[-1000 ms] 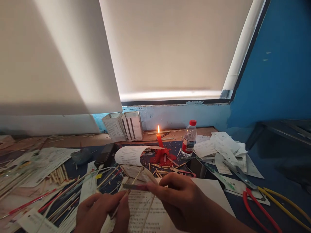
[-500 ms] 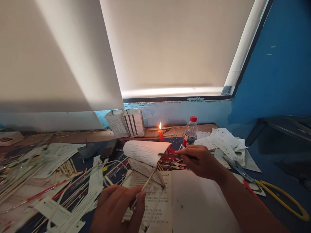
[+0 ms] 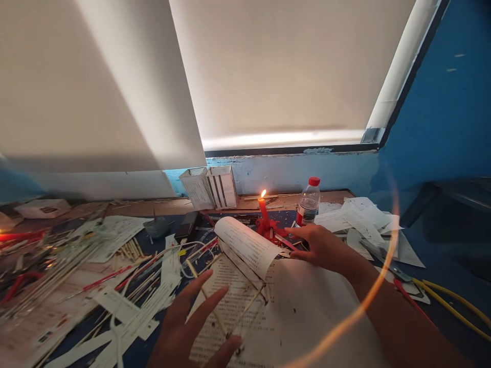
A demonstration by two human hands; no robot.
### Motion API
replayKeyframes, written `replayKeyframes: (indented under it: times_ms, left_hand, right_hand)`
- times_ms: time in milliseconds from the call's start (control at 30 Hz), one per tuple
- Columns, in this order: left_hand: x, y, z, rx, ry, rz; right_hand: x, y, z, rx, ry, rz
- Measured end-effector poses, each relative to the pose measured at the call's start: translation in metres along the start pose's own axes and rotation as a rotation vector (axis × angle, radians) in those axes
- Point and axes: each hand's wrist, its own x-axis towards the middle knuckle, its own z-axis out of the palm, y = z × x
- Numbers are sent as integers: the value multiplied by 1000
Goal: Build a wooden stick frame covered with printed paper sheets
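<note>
A frame of thin sticks [image 3: 247,308] with printed paper [image 3: 249,245] curved over its far end rests on an open book [image 3: 215,286]. My left hand [image 3: 199,322] is spread beside the near sticks, its fingers apart and holding nothing. Beyond the paper, my right hand [image 3: 316,245] pinches a thin flat blade-like tool [image 3: 284,242] near the base of a lit red candle [image 3: 262,208]. Melted red wax [image 3: 268,227] surrounds the candle's foot.
A red-capped bottle [image 3: 308,202] stands right of the candle. Two paper boxes [image 3: 222,188] are by the wall. Loose sticks and paper strips [image 3: 134,319] lie at left; scissors with yellow handles [image 3: 448,296] and paper sheets [image 3: 364,217] lie at right.
My left hand has let go of the stick frame and opened. My right hand has moved the tool from the curved paper to the candle's base. The view has shifted slightly left.
</note>
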Motion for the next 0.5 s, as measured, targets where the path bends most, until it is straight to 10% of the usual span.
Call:
replayKeyframes:
  times_ms: [200,500]
  left_hand:
    - [-5,-32,7,-149,-119,-228]
    - [10,-29,14,-252,-178,-298]
  right_hand:
    - [-12,-25,8,362,-460,-29]
    - [-10,-57,42,485,-304,-99]
